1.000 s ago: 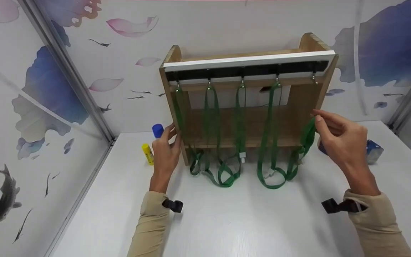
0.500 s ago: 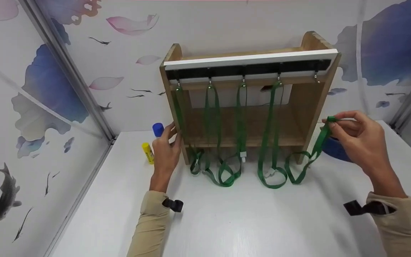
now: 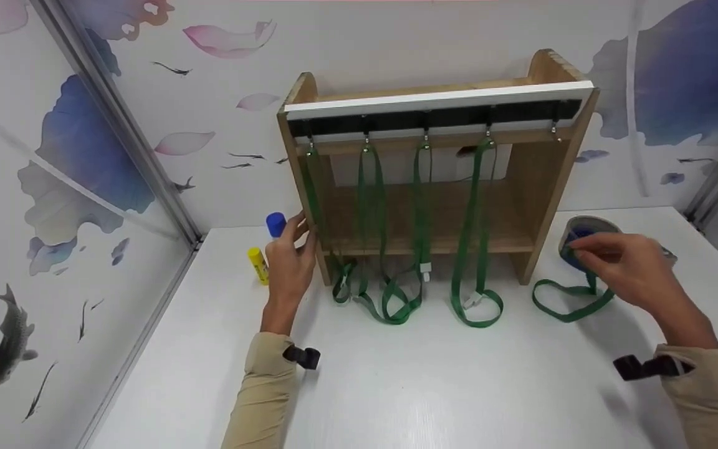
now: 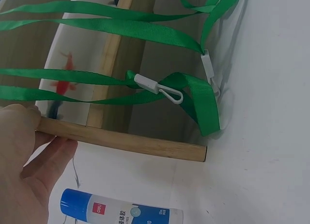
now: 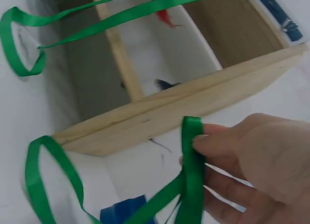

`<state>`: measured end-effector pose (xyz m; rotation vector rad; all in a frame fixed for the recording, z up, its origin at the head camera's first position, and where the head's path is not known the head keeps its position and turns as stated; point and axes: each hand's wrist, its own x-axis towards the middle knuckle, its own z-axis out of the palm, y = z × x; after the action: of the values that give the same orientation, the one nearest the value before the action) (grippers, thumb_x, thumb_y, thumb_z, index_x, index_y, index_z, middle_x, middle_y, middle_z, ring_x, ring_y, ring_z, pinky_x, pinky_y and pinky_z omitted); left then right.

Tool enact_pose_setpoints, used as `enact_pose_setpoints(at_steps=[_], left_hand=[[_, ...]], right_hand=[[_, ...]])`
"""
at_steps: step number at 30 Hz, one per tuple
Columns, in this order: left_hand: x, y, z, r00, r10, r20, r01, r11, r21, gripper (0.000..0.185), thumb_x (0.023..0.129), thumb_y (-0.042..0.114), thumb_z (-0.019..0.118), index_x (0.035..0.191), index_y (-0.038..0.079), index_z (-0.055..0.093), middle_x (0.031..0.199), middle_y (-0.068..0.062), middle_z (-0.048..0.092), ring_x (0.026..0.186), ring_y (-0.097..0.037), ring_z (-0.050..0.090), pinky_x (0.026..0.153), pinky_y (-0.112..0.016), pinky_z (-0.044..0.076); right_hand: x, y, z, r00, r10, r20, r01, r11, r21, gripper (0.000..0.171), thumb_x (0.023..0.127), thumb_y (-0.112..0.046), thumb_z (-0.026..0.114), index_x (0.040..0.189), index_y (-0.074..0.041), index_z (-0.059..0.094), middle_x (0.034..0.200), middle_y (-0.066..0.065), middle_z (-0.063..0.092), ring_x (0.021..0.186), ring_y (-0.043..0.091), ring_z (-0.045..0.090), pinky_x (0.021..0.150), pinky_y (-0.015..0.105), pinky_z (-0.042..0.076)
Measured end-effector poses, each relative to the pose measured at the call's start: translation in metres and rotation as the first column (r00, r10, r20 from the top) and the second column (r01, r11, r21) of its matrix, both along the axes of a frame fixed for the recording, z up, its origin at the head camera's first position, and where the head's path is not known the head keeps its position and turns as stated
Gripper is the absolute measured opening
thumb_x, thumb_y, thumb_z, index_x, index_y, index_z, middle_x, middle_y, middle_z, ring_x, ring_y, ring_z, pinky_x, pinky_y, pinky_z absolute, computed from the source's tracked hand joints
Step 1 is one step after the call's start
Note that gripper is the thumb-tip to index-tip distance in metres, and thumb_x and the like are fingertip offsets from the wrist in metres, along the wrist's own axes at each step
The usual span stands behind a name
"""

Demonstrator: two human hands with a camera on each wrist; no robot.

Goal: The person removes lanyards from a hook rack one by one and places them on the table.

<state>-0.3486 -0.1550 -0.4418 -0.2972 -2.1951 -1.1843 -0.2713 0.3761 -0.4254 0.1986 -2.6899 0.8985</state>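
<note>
A wooden shelf (image 3: 549, 187) stands on the white table, with a black strip of hooks (image 3: 459, 117) along its upper front. Several green lanyards (image 3: 476, 199) hang from the hooks, their lower loops lying on the table. The rightmost hook (image 3: 555, 133) is bare. My left hand (image 3: 288, 268) grips the shelf's left side panel (image 4: 145, 142). To the right of the shelf, my right hand (image 3: 636, 271) pinches a loose green lanyard (image 5: 193, 170) between thumb and fingertips, and its loop trails onto the table. White plastic clips (image 4: 147, 83) show on hanging lanyards in the left wrist view.
Left of the shelf stand a blue-capped deli glue bottle (image 3: 276, 224) and a yellow glue stick (image 3: 258, 266). A round container or roll (image 3: 593, 222) with blue on it sits behind my right hand. Patterned wall panels (image 3: 434, 43) enclose the back and left.
My right hand has carried the lanyard away from the shelf's right side, rightward and then down, in front of the round blue thing. The left hand stays on the side panel.
</note>
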Motion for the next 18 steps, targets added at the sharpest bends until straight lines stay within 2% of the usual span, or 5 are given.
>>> enact_pose_setpoints(at_steps=[2,3,4,12,18], left_hand=[[0.000,0.000,0.000,1.000,0.001,-0.001,-0.001,1.000,-0.003,0.039,0.107,0.018,0.071,0.144,0.008,0.067,0.142,-0.012,0.073,0.127,-0.031,0.074,0.091,-0.043,0.067],[0.000,0.000,0.000,1.000,0.000,0.000,0.000,1.000,-0.003,0.039,0.107,0.018,0.071,0.144,0.008,0.066,0.142,-0.012,0.073,0.127,-0.031,0.074,0.091,-0.043,0.067],[0.000,0.000,0.000,1.000,0.000,0.001,0.000,1.000,-0.003,0.039,0.107,0.018,0.071,0.144,0.008,0.066,0.143,-0.012,0.073,0.128,-0.031,0.074,0.091,-0.043,0.067],[0.000,0.000,0.000,1.000,0.000,0.008,0.000,1.000,0.001,0.039,0.107,0.017,0.071,0.145,0.009,0.066,0.143,-0.012,0.072,0.128,-0.031,0.074,0.092,-0.044,0.067],[0.000,-0.001,-0.001,1.000,0.004,0.003,-0.004,1.000,-0.004,0.039,0.107,0.018,0.070,0.144,0.008,0.066,0.142,-0.012,0.074,0.127,-0.031,0.074,0.092,-0.043,0.067]], right_hand=[[-0.005,-0.004,-0.008,0.998,0.051,0.046,-0.053,0.998,0.044,0.019,0.101,-0.009,0.076,0.118,-0.006,0.082,0.115,0.023,0.079,0.098,0.031,0.077,0.070,0.006,0.049],[-0.007,-0.006,-0.012,0.995,0.073,0.070,-0.077,0.995,0.059,0.019,0.100,-0.008,0.077,0.118,-0.006,0.082,0.113,0.022,0.080,0.096,0.028,0.077,0.069,0.009,0.051],[-0.009,-0.008,-0.016,0.991,0.088,0.098,-0.095,0.993,0.069,0.019,0.099,-0.007,0.077,0.117,-0.006,0.082,0.112,0.021,0.080,0.098,0.035,0.076,0.069,0.011,0.053],[-0.017,-0.016,-0.037,0.959,0.182,0.217,-0.204,0.976,0.081,0.019,0.096,-0.006,0.079,0.115,-0.007,0.084,0.109,0.012,0.083,0.099,0.028,0.077,0.083,0.035,0.068],[-0.016,-0.017,-0.039,0.955,0.201,0.218,-0.227,0.968,0.103,0.033,0.093,-0.026,0.087,0.121,-0.009,0.081,0.119,0.013,0.081,0.114,0.037,0.072,0.098,0.063,0.062]])
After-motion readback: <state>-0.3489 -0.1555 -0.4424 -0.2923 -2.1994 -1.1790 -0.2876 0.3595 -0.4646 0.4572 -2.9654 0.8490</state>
